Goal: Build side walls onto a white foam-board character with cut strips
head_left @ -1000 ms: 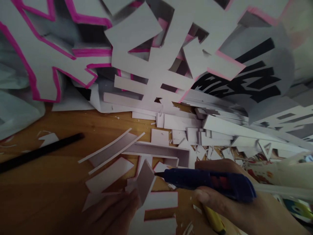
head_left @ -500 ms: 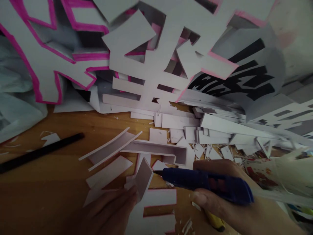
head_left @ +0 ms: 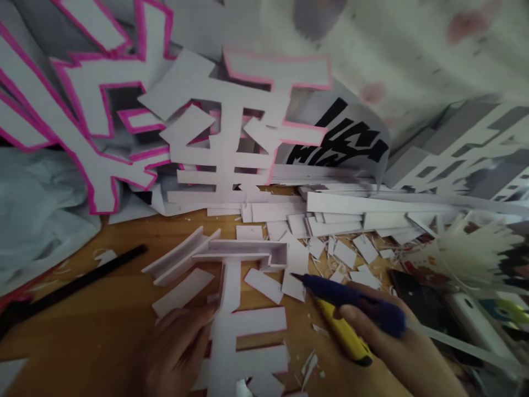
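My right hand [head_left: 372, 325] is closed on a blue pen-like tool [head_left: 355, 300], its dark tip pointing left over white scraps. Under that hand a yellow tool [head_left: 345, 333] lies on the wooden table. My left hand [head_left: 185, 342] has its fingers together at the left edge of a white cut-out character [head_left: 225, 342] with pink-red edges; a thin upright white strip [head_left: 221, 289] stands by its fingertips. Just beyond, a white channel-shaped piece [head_left: 239, 250] sits across the top of the cut-out. A second channel piece [head_left: 182, 256] and a flat strip [head_left: 184, 292] are to its left.
A black bar [head_left: 88, 281] lies at left on the table [head_left: 99, 336]. Large white characters with pink edges [head_left: 101, 160] stand at the back. White strips [head_left: 351, 204] and scraps [head_left: 366, 248] are piled behind. At right are a cup [head_left: 430, 259] and a dark phone-like object [head_left: 425, 309].
The view has shifted. The white piece at my left fingertips has moved down against the cut-out's left edge. My right hand with the blue tool has moved away from it, rightward.
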